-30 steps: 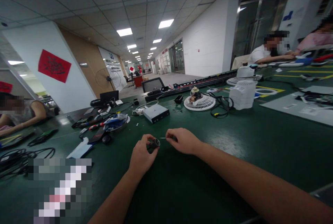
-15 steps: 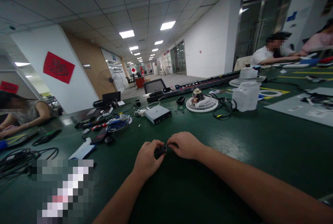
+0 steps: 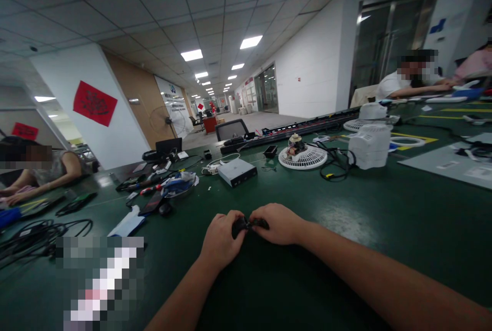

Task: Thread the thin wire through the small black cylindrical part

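My left hand point(image 3: 220, 241) and my right hand point(image 3: 277, 224) meet over the green table point(image 3: 346, 218) in front of me. Both are closed on a small black part point(image 3: 241, 225) held between the fingertips. The left fingers pinch its left end. The right fingers pinch its right end, where a second dark piece point(image 3: 260, 224) joins it. What the part is I cannot make out.
A grey box point(image 3: 237, 172), a white fan grille point(image 3: 303, 157) and a white housing point(image 3: 370, 146) stand farther back. Tools, cables point(image 3: 34, 236) and a computer mouse point(image 3: 165, 209) lie at the left. Other people sit at the far left and far right.
My right hand, earlier apart and holding a thin pin toward the small part, has closed in on my left hand. Both hands now grip the part together.
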Available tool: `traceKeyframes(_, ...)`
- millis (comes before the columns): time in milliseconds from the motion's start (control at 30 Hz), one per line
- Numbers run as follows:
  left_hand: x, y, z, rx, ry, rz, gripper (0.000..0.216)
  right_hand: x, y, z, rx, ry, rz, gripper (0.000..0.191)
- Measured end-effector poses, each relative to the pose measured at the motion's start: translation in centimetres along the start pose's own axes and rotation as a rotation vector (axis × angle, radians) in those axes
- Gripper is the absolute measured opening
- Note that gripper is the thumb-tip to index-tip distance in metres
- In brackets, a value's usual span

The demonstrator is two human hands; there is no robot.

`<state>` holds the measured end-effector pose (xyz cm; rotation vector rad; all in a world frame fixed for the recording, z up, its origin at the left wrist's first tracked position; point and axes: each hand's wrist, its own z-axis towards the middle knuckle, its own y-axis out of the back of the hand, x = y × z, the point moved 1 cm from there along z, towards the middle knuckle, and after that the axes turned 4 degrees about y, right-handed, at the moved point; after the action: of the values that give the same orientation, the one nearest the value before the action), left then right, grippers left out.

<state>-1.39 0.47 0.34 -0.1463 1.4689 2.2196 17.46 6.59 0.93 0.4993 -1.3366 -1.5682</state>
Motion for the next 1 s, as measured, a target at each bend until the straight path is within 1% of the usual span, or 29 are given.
traceKeyframes(133, 0.1, -0.2, 0.0, -0.008, 0.043, -0.001, 0.028, 0.2, 0.0, 0.1, 0.013, 0.003, 0.023, 0.025)
traceKeyframes(200, 0.1, -0.3, 0.1, 0.006, 0.080, 0.009, 0.029, 0.2, -0.1, 0.2, 0.032, -0.024, -0.010, 0.025)
traceKeyframes(267, 0.0, -0.3, 0.2, 0.017, 0.133, 0.025, 0.031, 0.1, -0.3, 0.3, 0.054, -0.103, -0.074, 0.024)
traceKeyframes(333, 0.1, -0.4, 0.3, 0.024, 0.190, 0.041, 0.033, -0.1, -0.3, 0.4, 0.062, -0.221, -0.126, 0.024)
traceKeyframes(400, 0.2, -0.4, 0.5, 0.027, 0.233, 0.055, 0.033, -0.1, -0.2, 0.4, 0.046, -0.328, -0.126, 0.027)
traceKeyframes(467, 0.5, -0.4, 0.6, 0.017, 0.261, 0.063, 0.033, -0.1, 0.0, 0.4, 0.014, -0.371, -0.076, 0.031)
traceKeyframes(567, 1.1, -0.4, 0.6, -0.014, 0.299, 0.055, 0.033, 0.2, 0.1, 0.5, -0.002, -0.324, 0.017, 0.033)
traceKeyframes(633, 1.4, -0.5, 0.6, -0.030, 0.318, 0.033, 0.034, 0.4, -0.1, 0.5, 0.010, -0.271, 0.033, 0.033)
traceKeyframes(767, 1.8, -0.7, 0.6, -0.038, 0.323, -0.010, 0.036, 0.3, -0.7, 0.5, 0.017, -0.224, -0.009, 0.022)
traceKeyframes(900, 1.9, -0.8, 0.6, -0.034, 0.317, -0.039, 0.037, 0.2, -0.9, 0.5, -0.067, -0.243, 0.036, 0.026)
traceKeyframes(967, 1.9, -0.8, 0.7, -0.032, 0.311, -0.050, 0.036, 0.3, -0.9, 0.5, -0.093, -0.220, 0.066, 0.035)
traceKeyframes(1000, 2.0, -0.8, 0.7, -0.029, 0.310, -0.053, 0.036, 0.4, -1.0, 0.6, -0.085, -0.194, 0.073, 0.040)
